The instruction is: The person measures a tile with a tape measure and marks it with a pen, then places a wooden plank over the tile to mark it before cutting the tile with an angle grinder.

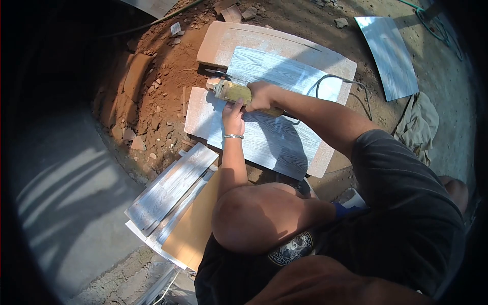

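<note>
A yellow angle grinder (235, 92) lies level over a grey wood-patterned tile (284, 137), its dark disc at the left end. My right hand (262, 95) is wrapped round the grinder's body. My left hand (233, 116), with a bracelet at the wrist, holds the tool's near side, the thumb resting on it. The tile lies on two pale slabs (231, 38), and a dark gap shows between them under the disc. A black cable (330, 76) curves over the tile from the tool's rear.
Cut tiles and boards (173, 185) are stacked at the lower left. Red soil with rubble (162, 96) lies to the left. Another tile (389, 58) and a crumpled cloth (419, 122) lie at the right, with a green hose (432, 28) beyond. My knees are close below the slabs.
</note>
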A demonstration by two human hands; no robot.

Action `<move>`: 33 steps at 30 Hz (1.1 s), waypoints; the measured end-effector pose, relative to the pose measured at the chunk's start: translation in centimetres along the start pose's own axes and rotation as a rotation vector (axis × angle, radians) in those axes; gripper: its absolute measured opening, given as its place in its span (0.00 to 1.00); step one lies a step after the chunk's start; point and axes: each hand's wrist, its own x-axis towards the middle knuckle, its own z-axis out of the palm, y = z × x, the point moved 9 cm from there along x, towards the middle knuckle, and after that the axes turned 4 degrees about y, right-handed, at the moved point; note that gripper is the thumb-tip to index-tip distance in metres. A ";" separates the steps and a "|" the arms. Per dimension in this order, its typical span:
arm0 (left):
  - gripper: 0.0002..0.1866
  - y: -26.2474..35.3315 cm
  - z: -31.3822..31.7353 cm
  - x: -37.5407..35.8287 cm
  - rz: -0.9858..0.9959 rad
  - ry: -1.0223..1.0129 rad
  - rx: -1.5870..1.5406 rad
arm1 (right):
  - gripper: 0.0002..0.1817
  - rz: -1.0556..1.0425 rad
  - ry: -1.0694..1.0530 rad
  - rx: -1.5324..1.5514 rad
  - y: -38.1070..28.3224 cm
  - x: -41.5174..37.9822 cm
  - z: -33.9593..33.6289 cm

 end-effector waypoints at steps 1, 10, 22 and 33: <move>0.26 0.0 0.0 0.1 0.000 -0.004 -0.005 | 0.43 -0.003 -0.001 0.001 -0.1 -0.1 -0.1; 0.29 0.1 0.2 -0.1 -0.030 0.010 -0.046 | 0.42 0.009 -0.012 0.012 -0.5 -0.7 -0.6; 0.27 0.1 0.3 -0.2 -0.047 0.000 -0.065 | 0.42 0.019 -0.042 -0.009 0.0 0.1 0.1; 0.27 0.3 0.4 -0.3 -0.039 0.009 -0.012 | 0.45 0.033 -0.059 -0.010 0.4 0.5 0.4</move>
